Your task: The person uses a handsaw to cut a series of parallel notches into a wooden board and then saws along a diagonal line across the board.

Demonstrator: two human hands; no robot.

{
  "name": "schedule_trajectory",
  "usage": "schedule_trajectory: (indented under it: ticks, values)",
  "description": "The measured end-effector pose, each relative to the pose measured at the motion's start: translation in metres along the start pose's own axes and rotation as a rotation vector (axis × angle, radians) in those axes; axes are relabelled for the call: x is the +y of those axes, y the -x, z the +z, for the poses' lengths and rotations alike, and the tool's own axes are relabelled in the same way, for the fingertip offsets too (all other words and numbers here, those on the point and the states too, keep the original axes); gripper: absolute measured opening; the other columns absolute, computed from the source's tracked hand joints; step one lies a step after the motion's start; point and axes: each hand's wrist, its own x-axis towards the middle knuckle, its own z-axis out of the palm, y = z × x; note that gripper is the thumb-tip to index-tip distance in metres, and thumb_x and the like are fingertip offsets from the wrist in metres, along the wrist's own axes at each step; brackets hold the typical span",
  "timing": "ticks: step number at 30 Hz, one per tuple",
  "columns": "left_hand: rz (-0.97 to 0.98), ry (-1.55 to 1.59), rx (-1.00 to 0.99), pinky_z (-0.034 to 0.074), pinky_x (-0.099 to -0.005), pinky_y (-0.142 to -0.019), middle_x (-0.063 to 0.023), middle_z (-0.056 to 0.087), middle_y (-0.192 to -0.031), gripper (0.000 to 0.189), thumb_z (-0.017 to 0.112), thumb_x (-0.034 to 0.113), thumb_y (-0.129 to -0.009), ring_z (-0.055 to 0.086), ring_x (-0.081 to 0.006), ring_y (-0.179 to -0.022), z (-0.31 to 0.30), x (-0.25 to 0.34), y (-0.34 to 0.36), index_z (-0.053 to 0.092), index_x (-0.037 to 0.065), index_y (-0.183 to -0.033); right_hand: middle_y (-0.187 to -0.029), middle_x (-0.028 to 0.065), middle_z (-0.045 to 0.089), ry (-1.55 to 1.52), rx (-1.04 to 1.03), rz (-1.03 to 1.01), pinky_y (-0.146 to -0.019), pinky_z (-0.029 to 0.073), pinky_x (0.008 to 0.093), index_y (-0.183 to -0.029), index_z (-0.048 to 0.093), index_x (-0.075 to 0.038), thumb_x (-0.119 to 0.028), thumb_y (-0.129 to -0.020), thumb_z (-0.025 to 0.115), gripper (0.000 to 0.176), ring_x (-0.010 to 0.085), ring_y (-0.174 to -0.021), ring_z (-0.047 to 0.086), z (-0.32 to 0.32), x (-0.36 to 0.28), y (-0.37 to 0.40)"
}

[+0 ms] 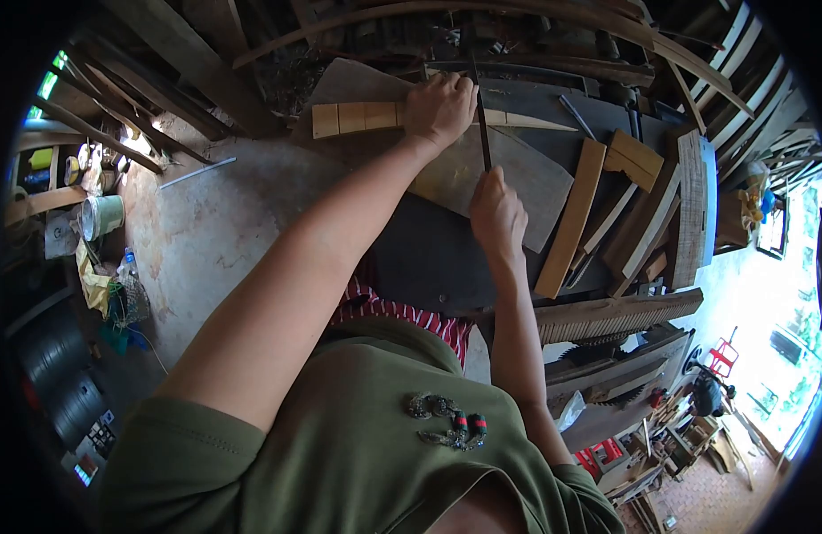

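A pale wooden strip (362, 117) with cross lines marked on it lies across a wide, thin board (531, 182) on the dark bench. My left hand (440, 109) is closed over the strip near its middle and presses on it. Just right of those knuckles, a long, narrow, dark saw-like blade (484, 133) crosses the strip, seen nearly edge-on. My right hand (498, 212) is wrapped round the near end of this blade; the handle is hidden in the fist. Any teeth are too small to make out.
Wooden blocks and planks (576, 218) lie right of the board, with a thin metal rod (577, 116) behind. A toothed wooden rail (620, 319) and circular saw blades (638, 392) are nearer, at right. A bucket (102, 217) stands left. Long timbers (553, 11) crowd the back.
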Motion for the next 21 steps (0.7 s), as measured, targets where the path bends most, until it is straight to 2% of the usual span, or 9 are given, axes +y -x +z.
schedule_trajectory:
  ticks: [4,6,9,11,12,14,17,21]
  values:
    - [-0.008,-0.001,0.019,0.056,-0.0397,-0.062,-0.0036,0.064,-0.08,0.023,0.053,0.03,-0.094,0.066,-0.0233,-0.078,0.002,0.001,0.0,0.061,0.013,-0.08,-0.075,0.0249,0.067,0.009,0.094,-0.087,-0.065,0.052,0.0541,-0.093,0.049,-0.005,-0.016,-0.091,0.046,0.011,0.0445,-0.073,0.067,0.01,-0.008,-0.048]
    - [-0.012,-0.009,0.006,0.056,-0.0395,-0.062,-0.0035,0.064,-0.08,0.023,0.053,0.029,-0.094,0.066,-0.0232,-0.078,0.002,0.002,0.001,0.061,0.013,-0.08,-0.076,0.0248,0.067,0.007,0.136,-0.113,-0.065,0.052,0.0544,-0.094,0.048,-0.005,-0.016,-0.091,0.046,0.012,0.0441,-0.074,0.067,0.01,-0.008,-0.046]
    - [-0.015,-0.007,0.03,0.056,-0.0394,-0.062,-0.0036,0.064,-0.081,0.022,0.054,0.029,-0.094,0.066,-0.0229,-0.078,0.004,-0.001,0.0,0.061,0.013,-0.081,-0.076,0.0249,0.067,0.026,0.028,-0.044,-0.065,0.052,0.0544,-0.094,0.049,-0.005,-0.016,-0.091,0.046,0.012,0.0441,-0.074,0.067,-0.003,-0.005,-0.008]
    - [0.005,0.013,0.008,0.056,-0.0393,-0.062,-0.0034,0.064,-0.082,0.022,0.054,0.029,-0.094,0.066,-0.0228,-0.078,0.002,0.0,0.0,0.061,0.013,-0.081,-0.081,0.0271,0.065,-0.044,-0.089,0.071,-0.07,0.048,0.0593,-0.096,0.048,-0.006,-0.025,-0.097,0.043,0.02,0.0494,-0.08,0.063,-0.007,-0.001,0.015]
    - [0.014,0.006,0.021,0.056,-0.0393,-0.062,-0.0033,0.064,-0.081,0.022,0.054,0.029,-0.093,0.066,-0.0228,-0.078,0.003,0.0,0.0,0.06,0.013,-0.08,-0.081,0.0271,0.065,-0.043,-0.096,0.073,-0.07,0.048,0.0593,-0.096,0.048,-0.006,-0.025,-0.097,0.043,0.02,0.0494,-0.08,0.063,-0.006,-0.001,0.014]
    - [0.009,0.012,0.019,0.056,-0.0395,-0.062,-0.0033,0.064,-0.081,0.022,0.054,0.029,-0.093,0.066,-0.0228,-0.078,0.003,0.0,0.0,0.061,0.012,-0.081,-0.077,0.0249,0.067,0.006,-0.008,-0.017,-0.066,0.052,0.0544,-0.092,0.049,-0.005,-0.016,-0.091,0.047,0.011,0.044,-0.074,0.067,-0.005,-0.002,-0.001]
    - [0.013,0.01,0.018,0.055,-0.0405,-0.061,-0.0035,0.065,-0.081,0.022,0.054,0.029,-0.093,0.066,-0.0231,-0.078,0.003,-0.001,-0.001,0.061,0.012,-0.081,-0.076,0.0249,0.067,0.006,0.072,-0.075,-0.065,0.052,0.0549,-0.093,0.049,-0.005,-0.015,-0.091,0.047,0.01,0.0442,-0.073,0.066,0.006,-0.007,-0.041]
    - [0.011,0.018,0.053,0.055,-0.0399,-0.064,-0.0051,0.065,-0.08,0.022,0.056,0.029,-0.092,0.066,-0.0238,-0.079,0.003,0.001,-0.003,0.061,0.012,-0.079,-0.076,0.0248,0.067,-0.01,0.1,-0.088,-0.065,0.052,0.0548,-0.095,0.048,-0.005,-0.014,-0.091,0.047,0.01,0.0445,-0.072,0.066,0.004,-0.001,-0.022]
